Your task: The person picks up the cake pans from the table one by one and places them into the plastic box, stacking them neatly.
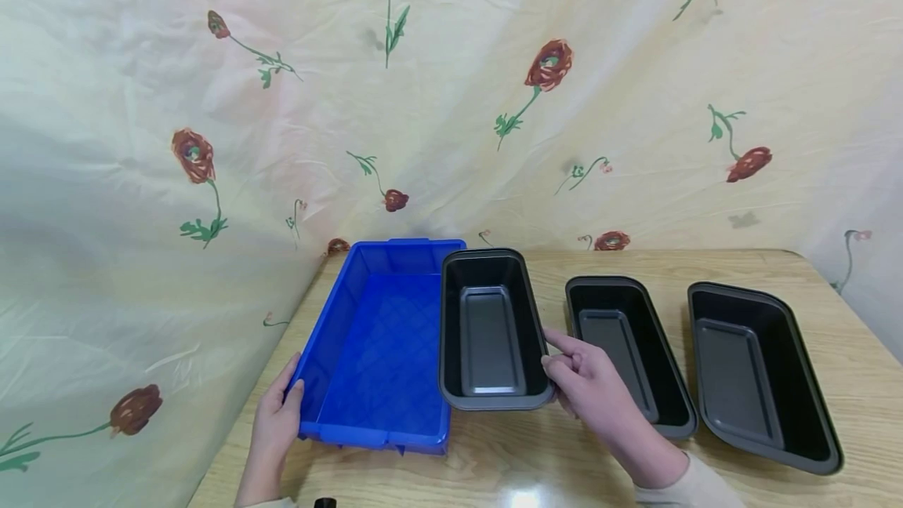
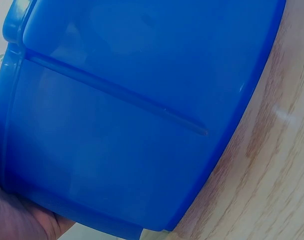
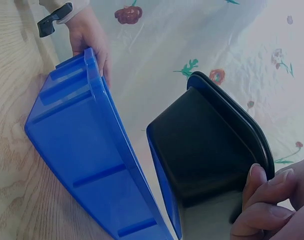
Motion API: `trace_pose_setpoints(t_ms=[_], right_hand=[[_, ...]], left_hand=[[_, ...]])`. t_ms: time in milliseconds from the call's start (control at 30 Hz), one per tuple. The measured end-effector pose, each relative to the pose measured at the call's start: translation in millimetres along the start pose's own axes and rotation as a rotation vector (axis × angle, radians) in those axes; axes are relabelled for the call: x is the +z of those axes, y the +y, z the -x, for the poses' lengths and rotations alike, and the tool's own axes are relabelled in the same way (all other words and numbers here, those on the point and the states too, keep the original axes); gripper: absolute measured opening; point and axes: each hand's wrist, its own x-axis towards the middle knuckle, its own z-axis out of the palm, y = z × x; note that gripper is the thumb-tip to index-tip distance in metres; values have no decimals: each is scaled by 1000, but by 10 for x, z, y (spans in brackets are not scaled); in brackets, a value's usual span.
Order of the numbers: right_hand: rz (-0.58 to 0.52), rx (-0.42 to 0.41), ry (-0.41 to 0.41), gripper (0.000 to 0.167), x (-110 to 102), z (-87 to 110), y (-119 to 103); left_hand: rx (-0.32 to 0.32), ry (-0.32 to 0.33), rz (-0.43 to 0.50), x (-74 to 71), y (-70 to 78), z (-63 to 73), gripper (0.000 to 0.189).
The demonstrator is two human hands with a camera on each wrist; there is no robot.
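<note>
A blue plastic tray (image 1: pixel 388 351) stands on the left of the table, with no item visible inside. My left hand (image 1: pixel 277 414) grips its near left side, thumb over the rim; the tray's outer wall (image 2: pixel 112 140) fills most of the left wrist view. In my right hand (image 1: pixel 592 386) is a black loaf pan (image 1: pixel 491 335), pinched at its near right rim. That pan is raised beside the tray, overlapping its right edge in the head view. From the right wrist, the pan's dark underside (image 3: pixel 206 145) shows above the tray, tilted.
Two more black loaf pans, one in the middle (image 1: pixel 617 335) and one farther right (image 1: pixel 737 386), sit on the wooden table (image 1: pixel 550 465). A flowered cloth (image 1: pixel 451 116) hangs behind and to the left. A small black object (image 1: pixel 325 502) shows at the bottom edge.
</note>
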Motion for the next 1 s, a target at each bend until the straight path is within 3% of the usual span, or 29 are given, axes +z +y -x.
trace_pose_setpoints(t_ms=[1000], right_hand=[[-28,-27,-48,57,209,-109,-48]], left_hand=[[-5,0,17,4,3,5,54]])
